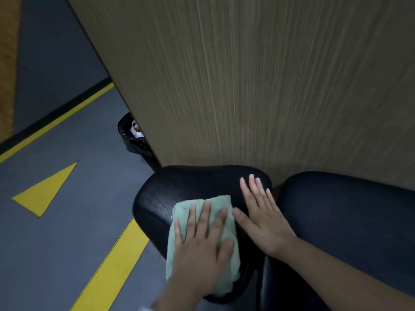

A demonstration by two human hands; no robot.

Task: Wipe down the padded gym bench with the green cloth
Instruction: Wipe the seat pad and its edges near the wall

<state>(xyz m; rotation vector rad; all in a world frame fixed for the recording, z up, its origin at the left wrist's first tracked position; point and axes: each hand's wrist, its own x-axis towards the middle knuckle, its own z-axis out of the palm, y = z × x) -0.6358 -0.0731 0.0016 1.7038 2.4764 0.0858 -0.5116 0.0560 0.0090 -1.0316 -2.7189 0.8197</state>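
Observation:
The padded gym bench is black and glossy, in two pads: a smaller seat pad (190, 182) at centre and a longer pad (348, 209) running off to the right. A folded pale green cloth (226, 263) lies on the seat pad's near left part. My left hand (202, 248) presses flat on the cloth with fingers spread and straight. My right hand (262, 216) rests flat on the bare seat pad just right of the cloth, fingers straight, holding nothing.
A tall wood-grain panel (247, 86) stands right behind the bench. A black-lined waste bin (134, 135) with rubbish sits at the panel's left edge. The grey floor (67, 243) to the left carries yellow lines and a yellow triangle.

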